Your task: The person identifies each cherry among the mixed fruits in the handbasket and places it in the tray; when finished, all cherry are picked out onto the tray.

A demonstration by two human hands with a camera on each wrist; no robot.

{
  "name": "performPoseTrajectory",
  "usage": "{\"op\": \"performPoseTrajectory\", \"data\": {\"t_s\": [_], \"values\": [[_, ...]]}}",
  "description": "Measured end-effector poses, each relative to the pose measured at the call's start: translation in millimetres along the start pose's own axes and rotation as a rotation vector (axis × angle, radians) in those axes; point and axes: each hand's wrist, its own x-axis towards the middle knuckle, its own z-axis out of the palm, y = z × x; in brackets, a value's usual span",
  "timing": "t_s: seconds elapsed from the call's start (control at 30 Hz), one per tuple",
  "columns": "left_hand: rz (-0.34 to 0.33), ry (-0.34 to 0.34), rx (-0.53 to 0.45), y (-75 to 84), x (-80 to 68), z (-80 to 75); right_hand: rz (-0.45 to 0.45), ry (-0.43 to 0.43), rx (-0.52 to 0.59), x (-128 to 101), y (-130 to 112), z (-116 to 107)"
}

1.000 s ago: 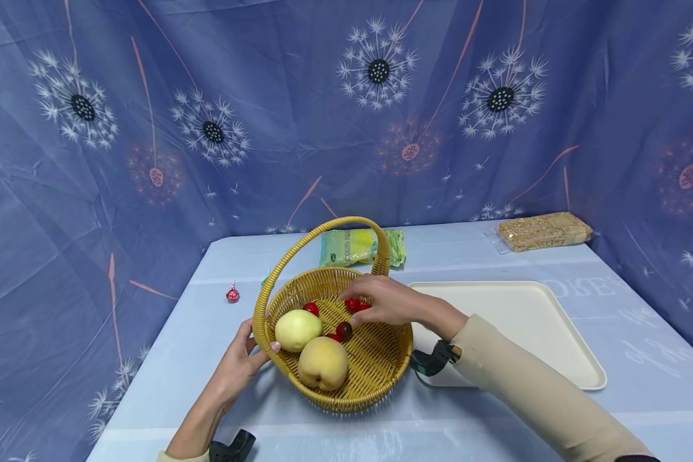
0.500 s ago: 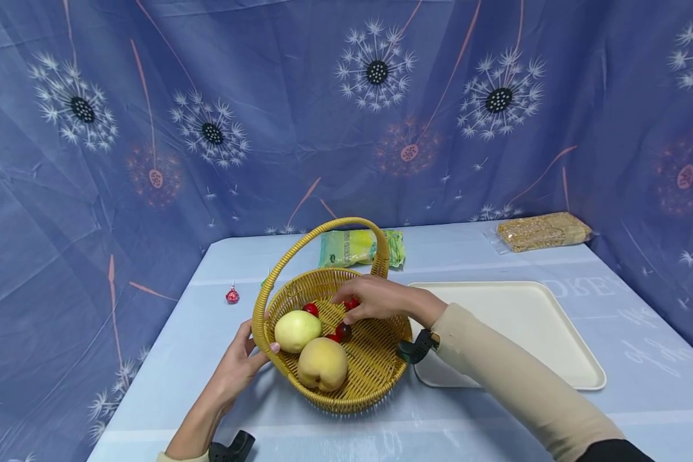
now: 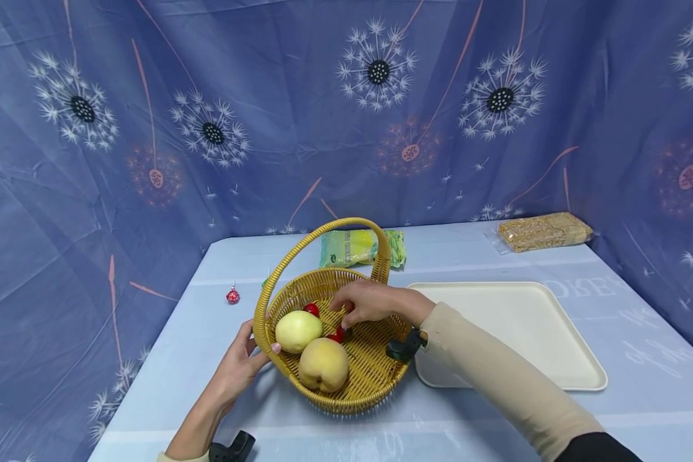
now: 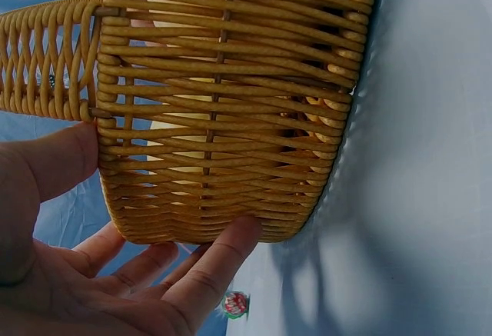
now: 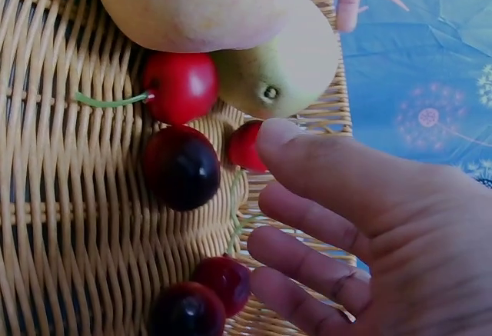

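A woven wicker basket (image 3: 375, 378) with an arched handle sits mid-table. My left hand (image 3: 237, 366) holds its left side, thumb at the rim by the handle's foot, fingers against the outer wall in the left wrist view. Inside lie a yellow peach (image 3: 323, 367) and a pale yellow-green fruit (image 3: 298, 332). Over the basket's middle, my right hand (image 3: 369, 300) hovers with thumb and fingers apart and nothing between them. Its thumb overlaps a red cherry (image 5: 244, 147) in the right wrist view. Close by are a stemmed red cherry (image 5: 183, 86) and a dark cherry (image 5: 183, 168); two more dark cherries (image 5: 188, 311) lie lower.
Right of the basket lies a cream tray (image 3: 508, 333), its left edge beneath my right forearm. Behind the basket is a green-yellow packet (image 3: 349, 248). A clear bag of grain-like food (image 3: 545, 232) lies at the back right, and a red wrapped lollipop (image 3: 233, 296) at left.
My right hand has shifted slightly left and nearer inside the basket, now covering part of the dark cherry in the head view. The left hand and basket stay put.
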Motion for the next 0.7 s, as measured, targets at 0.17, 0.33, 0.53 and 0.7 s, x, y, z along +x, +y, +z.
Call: {"op": "performPoseTrajectory", "data": {"t_s": [0.17,0.33,0.53,0.7], "values": [[-0.012,0.001,0.006,1.4,0.3,0.7,0.01,-0.053,-0.031,5.5,0.6,5.1],[-0.015,0.002,0.007,1.8,0.6,1.5,0.024,-0.087,-0.068,8.8,3.6,10.4],[-0.007,0.006,0.008,1.1,0.1,1.1,0.017,-0.125,-0.069,9.6,3.6,13.3],[-0.004,0.0,0.004,0.9,0.1,0.7,0.016,-0.133,-0.052,10.7,4.6,16.2]]}}
